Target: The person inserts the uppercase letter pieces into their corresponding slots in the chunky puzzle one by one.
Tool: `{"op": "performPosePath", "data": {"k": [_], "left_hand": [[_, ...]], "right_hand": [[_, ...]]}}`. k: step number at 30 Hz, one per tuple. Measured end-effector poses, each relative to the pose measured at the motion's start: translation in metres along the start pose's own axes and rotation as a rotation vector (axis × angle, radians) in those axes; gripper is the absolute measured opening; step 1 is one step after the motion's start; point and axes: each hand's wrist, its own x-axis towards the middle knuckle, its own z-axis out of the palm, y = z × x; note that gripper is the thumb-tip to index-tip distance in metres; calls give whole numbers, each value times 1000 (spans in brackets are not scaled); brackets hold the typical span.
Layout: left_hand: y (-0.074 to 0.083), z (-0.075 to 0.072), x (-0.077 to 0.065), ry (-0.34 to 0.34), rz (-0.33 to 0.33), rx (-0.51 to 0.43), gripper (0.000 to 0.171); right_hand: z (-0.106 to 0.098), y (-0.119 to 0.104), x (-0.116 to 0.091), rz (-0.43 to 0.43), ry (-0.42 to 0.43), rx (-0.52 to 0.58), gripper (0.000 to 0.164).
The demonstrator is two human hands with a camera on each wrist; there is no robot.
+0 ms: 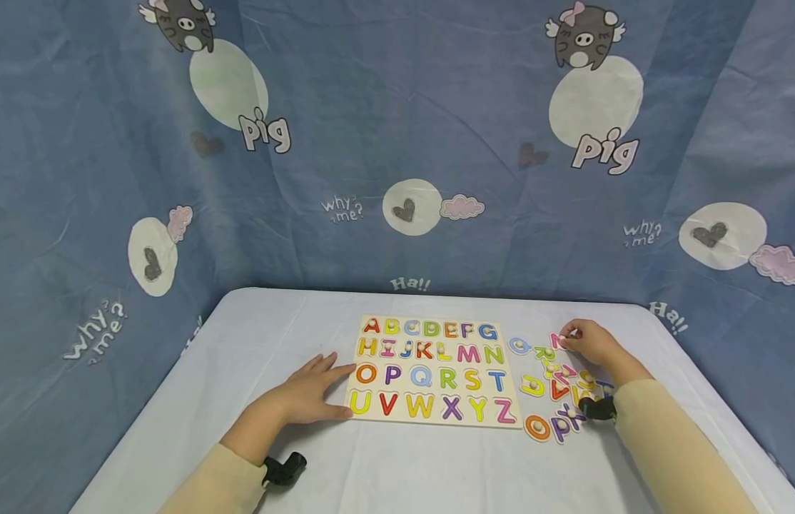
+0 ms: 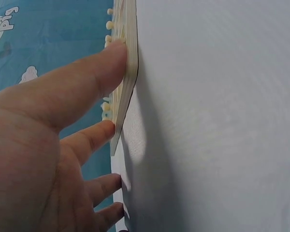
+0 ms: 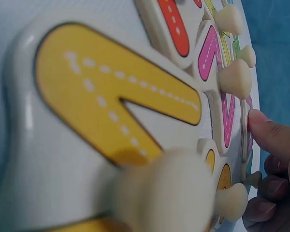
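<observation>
A wooden alphabet puzzle board lies on the white table, with knobbed letter pieces in its upper rows and printed letters in the lower ones. My left hand is at its left side, fingers extended; in the left wrist view the thumb presses the board's edge. To the right of the board, my right hand pinches a pink letter piece at the back of a loose pile. The right wrist view has the thumb on that piece's edge, the other fingers curled.
Several loose knobbed letters lie right of the board, among them a blue Q, an orange O and a purple P. A large yellow-orange letter piece fills the right wrist view's near side. Patterned blue cloth hangs behind the table.
</observation>
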Motion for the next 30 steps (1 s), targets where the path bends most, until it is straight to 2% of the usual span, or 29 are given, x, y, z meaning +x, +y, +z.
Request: {"op": "performPosePath", "data": {"k": [6, 11, 23, 30], "left_hand": [[0, 0, -1, -1, 6, 2, 88], [0, 0, -2, 4, -6, 6, 89], [-1, 3, 2, 11, -10, 12, 91], [-1, 1, 0, 9, -8, 9, 89]], "right_hand": [[-3, -5, -6, 24, 3, -12, 18], [-8, -14, -15, -14, 2, -1, 20], [-3, -55, -34, -98, -34, 47, 18], [4, -82, -35, -131, -44, 48, 19]]}}
